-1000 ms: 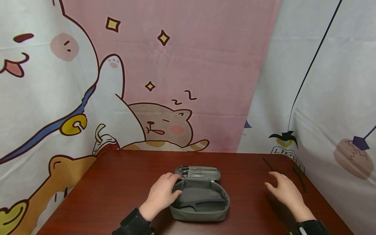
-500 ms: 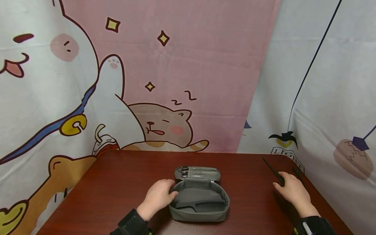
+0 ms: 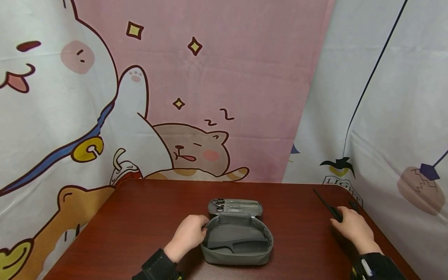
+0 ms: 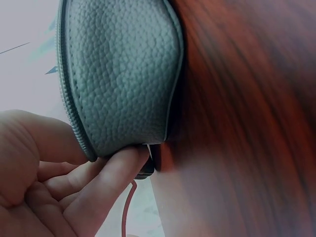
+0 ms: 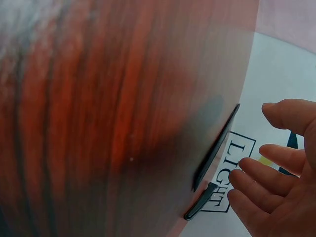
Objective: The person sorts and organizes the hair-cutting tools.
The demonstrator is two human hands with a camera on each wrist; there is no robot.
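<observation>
A grey zippered case stands open on the table, its lid folded back. Several metal-ringed tools sit in the lid's left side. My left hand grips the case's left edge; in the left wrist view its fingers are curled at the zipper's end. At the table's right side, my right hand hovers by a long, thin dark tool that tapers to a point. The right wrist view shows its fingers spread, apart from that tool and a shorter dark one.
The brown table has its right edge close beyond my right hand. A printed cartoon cloth hangs behind it. Inside the case, a dark grey strip lies along the front; I cannot tell what it is.
My left hand has drawn back slightly and its fingers have closed in on the case's edge. My right hand has moved right and slightly nearer, towards the table's right edge.
</observation>
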